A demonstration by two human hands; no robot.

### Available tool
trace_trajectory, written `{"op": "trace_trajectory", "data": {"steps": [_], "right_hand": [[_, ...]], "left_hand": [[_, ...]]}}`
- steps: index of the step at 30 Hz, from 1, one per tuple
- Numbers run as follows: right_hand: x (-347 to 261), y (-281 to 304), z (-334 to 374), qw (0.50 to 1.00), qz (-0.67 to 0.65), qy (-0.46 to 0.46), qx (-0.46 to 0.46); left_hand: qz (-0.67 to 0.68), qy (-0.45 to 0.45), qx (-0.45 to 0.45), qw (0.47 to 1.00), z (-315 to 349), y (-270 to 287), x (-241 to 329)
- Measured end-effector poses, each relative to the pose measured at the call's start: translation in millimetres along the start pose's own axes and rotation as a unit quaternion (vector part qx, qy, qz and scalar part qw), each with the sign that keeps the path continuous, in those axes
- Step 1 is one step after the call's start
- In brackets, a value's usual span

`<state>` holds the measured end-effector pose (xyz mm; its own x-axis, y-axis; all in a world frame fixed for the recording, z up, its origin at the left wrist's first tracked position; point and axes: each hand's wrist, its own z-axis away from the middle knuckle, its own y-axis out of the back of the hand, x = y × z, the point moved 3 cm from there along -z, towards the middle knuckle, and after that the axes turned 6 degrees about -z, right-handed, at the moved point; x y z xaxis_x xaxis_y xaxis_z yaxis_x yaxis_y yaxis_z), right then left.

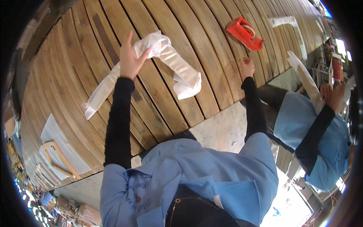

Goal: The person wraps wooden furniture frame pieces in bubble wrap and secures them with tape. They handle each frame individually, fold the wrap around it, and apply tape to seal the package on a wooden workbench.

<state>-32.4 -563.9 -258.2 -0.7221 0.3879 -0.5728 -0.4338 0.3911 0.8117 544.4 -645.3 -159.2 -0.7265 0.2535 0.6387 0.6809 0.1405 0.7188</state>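
Note:
On the slatted wooden table lies a bent, angular piece wrapped in thin white foam sheet point(172, 62). My left hand point(130, 63) rests over one leg of it near the upper bend, thumb and forefinger stretched wide apart, the thumb on the wrapping. Further right, my right hand point(247, 67) is closed, fingers curled together just below a red tape dispenser point(245, 33) carrying a roll of tape. It does not touch the dispenser. Whatever those fingers may pinch is too small to make out.
Another white-wrapped angled piece point(297, 28) lies at the far right of the table point(211, 75). At the left edge, a bare wooden frame piece point(58, 160) sits on white foam sheets point(53, 132). A co-worker point(315, 132) at right holds a long white-wrapped piece point(304, 77).

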Motion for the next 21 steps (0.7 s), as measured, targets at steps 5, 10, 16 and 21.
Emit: {"op": "trace_trajectory", "data": {"steps": [5, 10, 16, 21], "right_hand": [[-109.3, -18.6, -111.9, 0.894, 0.375, 0.236, 0.061], [-120.0, -39.3, -173.2, 0.877, 0.442, 0.076, -0.173], [-141.8, -6.8, -26.2, 0.801, 0.527, 0.268, -0.095], [-159.7, 54.8, 140.6, 0.928, 0.319, 0.177, -0.069]], "left_hand": [[-0.108, 0.074, 0.074, 0.989, 131.1, 68.7, -29.5], [-0.159, 0.238, 0.111, 0.952, 315.1, 120.4, -92.1], [-0.276, 0.453, 0.059, 0.845, 524.3, 165.5, -76.4], [-0.24, 0.632, 0.046, 0.736, 698.1, 134.8, -63.1]]}}
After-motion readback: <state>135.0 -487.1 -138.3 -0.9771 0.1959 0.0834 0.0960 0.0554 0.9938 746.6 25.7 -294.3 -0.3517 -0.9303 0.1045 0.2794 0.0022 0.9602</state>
